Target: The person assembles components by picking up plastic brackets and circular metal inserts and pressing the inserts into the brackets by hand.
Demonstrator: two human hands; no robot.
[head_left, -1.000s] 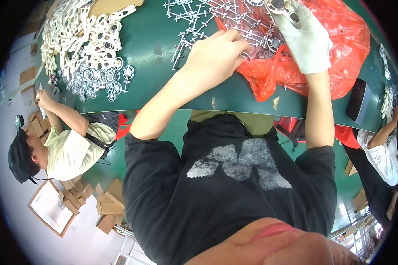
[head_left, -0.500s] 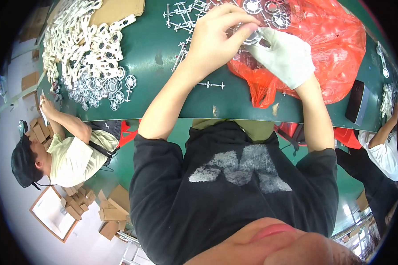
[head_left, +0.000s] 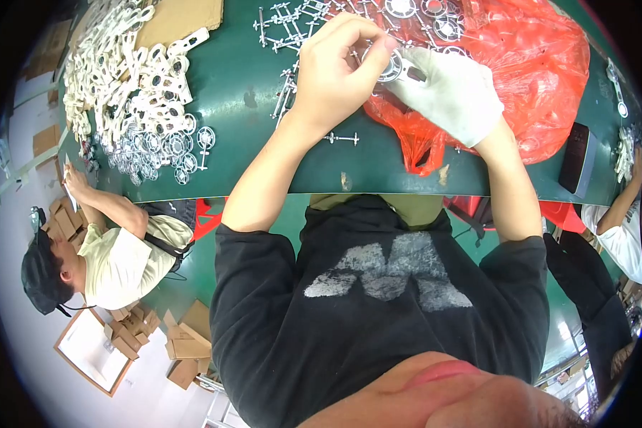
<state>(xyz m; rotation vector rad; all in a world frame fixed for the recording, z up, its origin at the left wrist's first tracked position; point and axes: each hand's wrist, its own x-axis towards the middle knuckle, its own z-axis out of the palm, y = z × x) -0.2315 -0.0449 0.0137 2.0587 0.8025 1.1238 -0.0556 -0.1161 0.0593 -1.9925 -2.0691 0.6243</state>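
Note:
My bare left hand (head_left: 335,71) is closed, its thumb and fingers pinching a round silver-rimmed plastic part (head_left: 391,65) over the table. My right hand (head_left: 453,93), in a white glove, meets it from the other side and is closed on the same part; its fingertips are partly hidden. Beside the ring, a white section with a dark oval opening shows against the glove. Under and beyond my hands lies a red plastic bag (head_left: 528,85) with silver wheel-like rings (head_left: 435,8) on it. Silver rod-like pieces (head_left: 292,28) lie left of the bag.
A large heap of white plastic parts (head_left: 132,85) covers the left of the green table (head_left: 246,157), with silver rings (head_left: 171,146) in front. A cardboard sheet (head_left: 178,20) lies behind. A dark box-shaped device (head_left: 578,160) stands right. Other people sit at both sides.
Both hands have shifted slightly left and a little nearer me with the silver-rimmed part between them. My left hand has turned a little; the grip stays.

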